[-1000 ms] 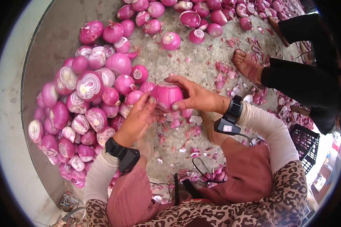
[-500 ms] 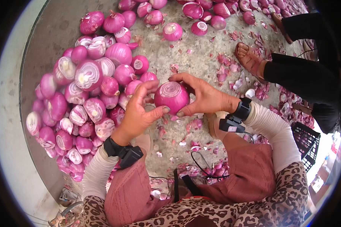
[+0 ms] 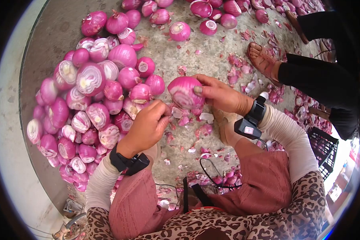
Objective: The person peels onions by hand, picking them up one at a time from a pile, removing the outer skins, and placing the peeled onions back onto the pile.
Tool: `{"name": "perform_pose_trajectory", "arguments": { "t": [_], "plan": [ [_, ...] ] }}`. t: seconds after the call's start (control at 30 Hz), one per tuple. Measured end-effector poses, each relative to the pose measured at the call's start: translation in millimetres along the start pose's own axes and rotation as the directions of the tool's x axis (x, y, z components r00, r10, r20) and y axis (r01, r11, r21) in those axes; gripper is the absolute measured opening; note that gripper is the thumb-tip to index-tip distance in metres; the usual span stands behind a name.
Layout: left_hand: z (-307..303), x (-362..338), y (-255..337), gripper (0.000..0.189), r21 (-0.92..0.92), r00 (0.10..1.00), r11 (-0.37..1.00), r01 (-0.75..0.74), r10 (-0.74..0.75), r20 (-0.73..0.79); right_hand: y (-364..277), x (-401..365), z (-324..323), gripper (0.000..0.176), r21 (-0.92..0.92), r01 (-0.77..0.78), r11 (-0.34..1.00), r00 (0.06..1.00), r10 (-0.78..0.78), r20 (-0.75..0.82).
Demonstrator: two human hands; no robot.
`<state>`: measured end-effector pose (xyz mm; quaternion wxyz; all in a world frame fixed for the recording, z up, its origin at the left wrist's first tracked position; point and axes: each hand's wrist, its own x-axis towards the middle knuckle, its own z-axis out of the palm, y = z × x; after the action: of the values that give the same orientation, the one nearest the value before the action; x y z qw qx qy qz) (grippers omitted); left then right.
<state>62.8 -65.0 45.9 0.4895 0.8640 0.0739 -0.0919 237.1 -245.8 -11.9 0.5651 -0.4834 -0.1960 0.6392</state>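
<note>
While the right hand grips a peeled red onion from the side, thumb on its front face and fingers wrapped behind, the onion is held just above the floor, between the 2 hands and to the right of the pile. The left hand sits low and left of the onion, fingers curled into a loose fist with the tips close to the onion's lower edge. Whether they pinch a bit of skin cannot be told.

The pile of peeled and cut onions lies to the left against a curved concrete edge, and more onions are scattered along the top of the view. Peels litter the floor around and beyond the hands. Each wrist carries a black band, worn over pale sleeves. A black cable loops on the floor between the person's knees.

At upper right, another person's sandalled foot rests on the floor, with dark trouser legs behind it. A black crate stands at the right edge.
</note>
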Motion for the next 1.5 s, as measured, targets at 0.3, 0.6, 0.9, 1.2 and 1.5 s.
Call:
{"name": "perform_pose_trajectory", "arguments": {
  "t": [0.3, 0.6, 0.9, 1.2, 1.5],
  "plan": [
    [6.0, 2.3, -17.8, 0.031, 0.009, 0.997, 0.998, 0.059, -0.059, 0.042, 13.3, 0.1, 1.0, 0.066, 0.627, -0.142, 0.766, 0.983, 0.035, 0.18],
    [10.2, 1.9, -40.5, 0.021, -0.198, 0.994, 0.976, 0.086, -0.098, -0.051, 22.5, 2.2, 0.8, 0.072, 0.736, -0.364, 0.571, 0.92, 0.098, 0.378],
    [10.5, 3.3, -37.4, 0.051, -0.71, 0.924, 0.647, 0.279, -0.383, 0.014, 22.0, -1.3, 0.6, 0.07, 0.623, -0.424, 0.657, 0.866, 0.092, 0.492],
    [10.7, -1.4, -17.0, 0.064, -0.802, 0.869, 0.337, 0.493, -0.146, 0.473, 12.8, 2.8, 18.4, 0.068, 0.157, -0.452, 0.878, 0.798, 0.319, 0.512],
    [9.1, 5.7, -21.3, 0.044, -0.927, 0.902, 0.058, 0.37, -0.26, 0.343, 1.3, 0.3, 16.4, 0.064, 0.19, -0.328, 0.925, 0.923, 0.271, 0.275]
  ]
}}
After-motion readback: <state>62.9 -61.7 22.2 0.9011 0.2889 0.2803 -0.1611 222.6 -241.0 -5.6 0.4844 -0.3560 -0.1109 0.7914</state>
